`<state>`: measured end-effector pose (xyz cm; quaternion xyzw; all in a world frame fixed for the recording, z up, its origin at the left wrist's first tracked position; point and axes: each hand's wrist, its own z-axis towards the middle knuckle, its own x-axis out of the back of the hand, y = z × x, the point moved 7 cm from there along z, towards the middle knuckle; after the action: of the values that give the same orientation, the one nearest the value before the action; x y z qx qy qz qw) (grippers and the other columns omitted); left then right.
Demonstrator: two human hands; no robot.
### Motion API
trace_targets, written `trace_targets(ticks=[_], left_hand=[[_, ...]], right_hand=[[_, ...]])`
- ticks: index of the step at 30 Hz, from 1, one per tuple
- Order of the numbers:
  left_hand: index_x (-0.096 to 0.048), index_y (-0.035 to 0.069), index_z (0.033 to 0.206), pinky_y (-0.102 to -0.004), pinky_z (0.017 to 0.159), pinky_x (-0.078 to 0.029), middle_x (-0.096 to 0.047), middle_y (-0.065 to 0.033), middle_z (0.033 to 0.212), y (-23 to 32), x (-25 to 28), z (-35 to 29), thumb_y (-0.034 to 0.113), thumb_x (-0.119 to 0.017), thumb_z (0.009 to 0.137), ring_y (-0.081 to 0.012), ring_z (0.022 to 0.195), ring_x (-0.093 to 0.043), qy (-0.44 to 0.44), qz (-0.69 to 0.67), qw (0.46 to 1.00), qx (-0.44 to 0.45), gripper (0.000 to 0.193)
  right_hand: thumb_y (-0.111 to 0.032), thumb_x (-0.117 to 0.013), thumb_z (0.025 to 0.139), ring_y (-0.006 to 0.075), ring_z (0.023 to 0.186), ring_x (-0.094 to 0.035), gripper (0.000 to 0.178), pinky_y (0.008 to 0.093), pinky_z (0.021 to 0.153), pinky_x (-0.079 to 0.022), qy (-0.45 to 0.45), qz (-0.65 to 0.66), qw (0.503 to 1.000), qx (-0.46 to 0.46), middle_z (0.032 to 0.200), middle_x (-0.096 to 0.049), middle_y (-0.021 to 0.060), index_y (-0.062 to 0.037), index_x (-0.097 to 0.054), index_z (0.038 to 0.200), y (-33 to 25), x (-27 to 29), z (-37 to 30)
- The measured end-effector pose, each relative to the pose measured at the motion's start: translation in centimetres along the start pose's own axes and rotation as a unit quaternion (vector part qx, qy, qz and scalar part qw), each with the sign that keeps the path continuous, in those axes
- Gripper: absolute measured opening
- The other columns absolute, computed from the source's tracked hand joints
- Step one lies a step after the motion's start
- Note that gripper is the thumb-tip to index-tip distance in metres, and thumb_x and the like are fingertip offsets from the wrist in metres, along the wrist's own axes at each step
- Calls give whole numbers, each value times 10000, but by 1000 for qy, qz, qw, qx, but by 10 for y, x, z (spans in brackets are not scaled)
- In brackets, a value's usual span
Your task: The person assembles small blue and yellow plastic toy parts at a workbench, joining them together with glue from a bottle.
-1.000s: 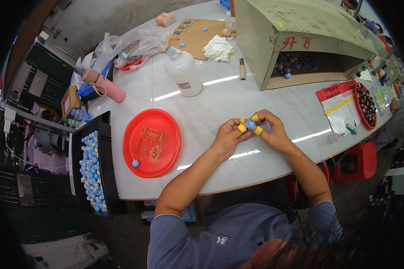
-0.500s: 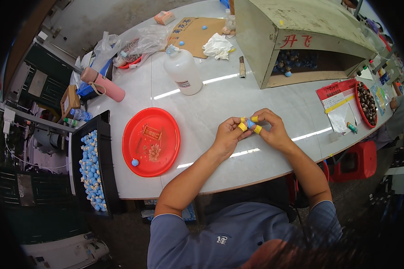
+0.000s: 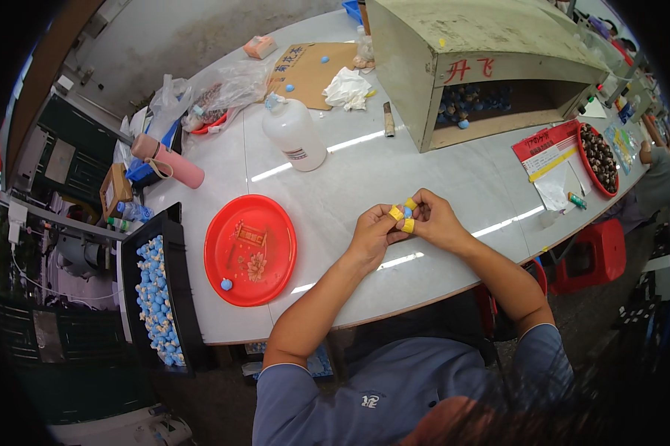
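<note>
At the far left, beside the glossy pale-grey table [image 3: 335, 186], a long black plastic tray [image 3: 189, 312] is filled with many small blue-and-cream rounded pieces [image 3: 155, 297]. Farther back lies a pink cylindrical bottle with a carrying loop [image 3: 177, 163], tilted in this wide, curved view. Next comes a shallow round red plastic plate [image 3: 277, 245] with a printed design, a single blue ball [image 3: 226, 284] near its lower left rim. Behind the plate is a translucent white plastic bottle [image 3: 294, 137], and behind that a flat brown cardboard sheet [image 3: 316, 67].

Right of the plate, well apart from it, the person's left hand [image 3: 371, 236] is closed in a fingertip pinch on a small rounded blue piece [image 3: 407, 212], partly hidden by fingers wrapped in yellow tape. The piece sits at that hand's right, between both sets of fingertips; the right hand [image 3: 437, 224] pinches it from the other side, also yellow-taped.

Farther right, a worn grey-green box [image 3: 491, 37] opens toward the person, with dark blue pieces [image 3: 472, 102] inside. Beyond it is a red oval bowl [image 3: 581, 152] of brown-and-white pieces [image 3: 599, 160]
</note>
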<state>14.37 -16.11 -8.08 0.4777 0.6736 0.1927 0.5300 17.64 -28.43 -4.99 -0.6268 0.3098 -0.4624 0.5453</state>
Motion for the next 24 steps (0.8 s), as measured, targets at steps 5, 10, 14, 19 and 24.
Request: trace_targets(ticks=[5, 10, 14, 19, 24], left_hand=[[-564, 32, 981, -229, 701, -533, -647, -74, 885, 7, 3, 2, 246, -576, 950, -131, 757, -645, 28, 11, 999, -39, 217], [-570, 29, 932, -236, 659, -521, -654, -85, 857, 13, 11, 1, 206, -596, 937, -130, 724, -640, 57, 36, 992, -104, 179], [-573, 44, 911, -240, 662, -499, -650, -64, 836, 14, 11, 0, 191, -597, 935, -123, 707, -624, 59, 41, 989, -130, 151], [-580, 60, 904, -251, 679, -486, -651, -55, 847, 9, 8, 0, 165, -594, 931, -123, 714, -613, 43, 27, 990, -130, 109], [-578, 58, 908, -265, 689, -494, -649, -60, 870, 6, 10, 0, 155, -593, 930, -123, 720, -597, 39, 26, 991, -127, 101]], right_hand=[[-193, -601, 912, 64, 662, -442, 210, 222, 606, -407, -16, 156, 980, -123, 736, -514, 4, -19, -520, 828, 5, -6, 5], [-135, -504, 929, 78, 698, -421, 192, 256, 603, -401, 66, 127, 989, -49, 717, -484, 8, -27, -437, 786, 14, -24, 12], [-128, -498, 938, 67, 687, -411, 202, 248, 588, -393, 80, 152, 985, -28, 706, -469, 3, -29, -426, 777, 6, -29, 10], [-107, -487, 949, 47, 670, -395, 215, 234, 560, -378, 85, 153, 984, -3, 708, -468, -3, -38, -407, 761, 9, -27, 6], [-106, -486, 948, 51, 653, -385, 222, 240, 549, -372, 97, 146, 984, 2, 688, -454, -5, -36, -401, 756, 7, -28, 4]])
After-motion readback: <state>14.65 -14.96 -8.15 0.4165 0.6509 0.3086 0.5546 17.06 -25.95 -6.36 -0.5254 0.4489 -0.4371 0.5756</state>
